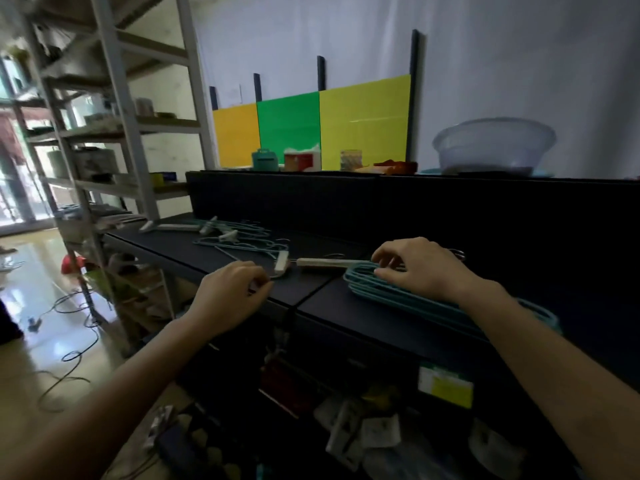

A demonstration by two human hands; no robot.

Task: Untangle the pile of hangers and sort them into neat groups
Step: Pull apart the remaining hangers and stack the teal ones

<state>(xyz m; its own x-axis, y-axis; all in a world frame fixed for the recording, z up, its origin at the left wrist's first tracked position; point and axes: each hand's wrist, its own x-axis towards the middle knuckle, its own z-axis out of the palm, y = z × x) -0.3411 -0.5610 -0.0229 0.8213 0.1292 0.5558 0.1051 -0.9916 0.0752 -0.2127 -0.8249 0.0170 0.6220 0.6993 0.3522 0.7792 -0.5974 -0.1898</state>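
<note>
Step in hand: grouping. Sort is partly done.

- Stack of teal wire hangers (391,292) lies squared up on the black tabletop (194,258); use it as your landmark.
- Your right hand (426,268) sits on the stack's far-left end, fingers arched over the top and thumb against the near edge, holding the ends together.
- Cream bar hanger with a metal hook (322,262) lies just left of the stack, touching or nearly touching its tip.
- Your left hand (232,296) is further left of the stack, fingers curled in tight beside a thin wire that ends in a white clip (282,265). Cannot tell whether the fingertips actually pinch that wire.
- Loose tangle of teal wire hangers with white clips (239,237) lies well left of the stack and behind your left hand, still interlocked.

Next move, as I judge it: draw one hanger free of the tangle without dragging its neighbours. Keep clip hangers apart from the plain teal stack.
</note>
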